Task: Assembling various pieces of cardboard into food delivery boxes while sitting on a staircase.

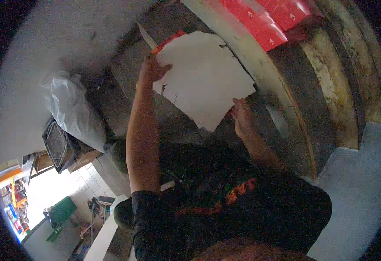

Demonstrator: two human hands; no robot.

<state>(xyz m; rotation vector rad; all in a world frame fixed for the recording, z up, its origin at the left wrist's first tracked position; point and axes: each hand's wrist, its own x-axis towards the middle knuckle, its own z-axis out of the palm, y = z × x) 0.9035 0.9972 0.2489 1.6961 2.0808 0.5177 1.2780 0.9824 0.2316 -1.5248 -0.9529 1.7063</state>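
Observation:
A large white sheet with torn, ragged edges spreads out in front of me over the dark stair treads. Red shows along its upper left edge and in a small spot beside my right hand. At the sheet's left edge my left hand grips it, thumb on the white face and the other fingers mostly hidden. My right hand is closed on the lower right edge, its fingertips near the corner. Whether the sheet is paper or thin card I cannot tell.
Shiny red sheets lie on the steps at the upper right. Curved stairs with worn, stained edges rise to the right. A clear plastic bag stands by the wall on the left. Below it is a bright doorway with a green dustpan-like thing.

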